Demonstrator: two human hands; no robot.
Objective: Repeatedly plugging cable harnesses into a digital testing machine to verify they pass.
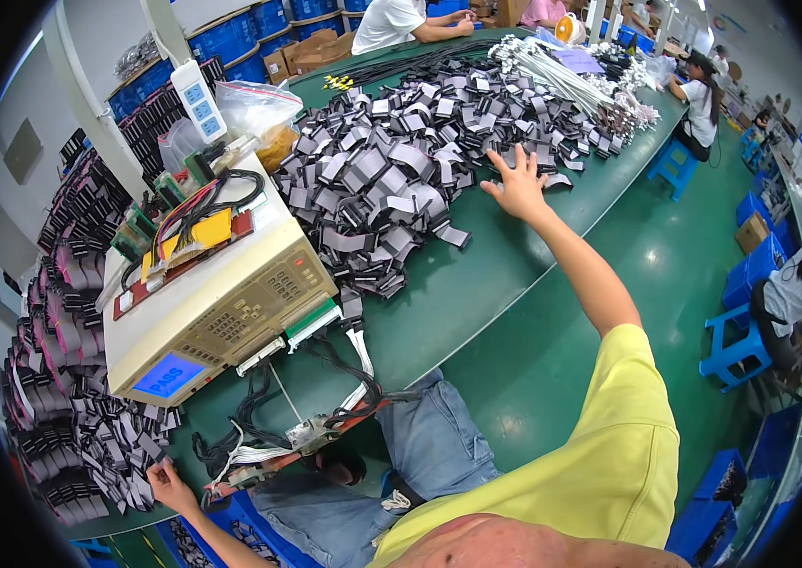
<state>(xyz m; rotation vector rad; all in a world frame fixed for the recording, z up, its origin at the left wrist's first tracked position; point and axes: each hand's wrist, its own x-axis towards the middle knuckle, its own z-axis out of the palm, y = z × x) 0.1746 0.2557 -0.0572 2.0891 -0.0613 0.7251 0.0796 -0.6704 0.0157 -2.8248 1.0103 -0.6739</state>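
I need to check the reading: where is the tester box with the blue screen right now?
In the head view the beige tester box sits on the green table at the person's left, between the big pile of grey ribbon cables and the stacks beside the left hand.

Matt green table top (477, 284), glossy grey ribbon cables (392, 180), beige plastic tester casing (231, 303).

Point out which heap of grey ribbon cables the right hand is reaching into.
The big central heap beyond the tester; the right hand touches its near edge. The other heap lies by the left hand.
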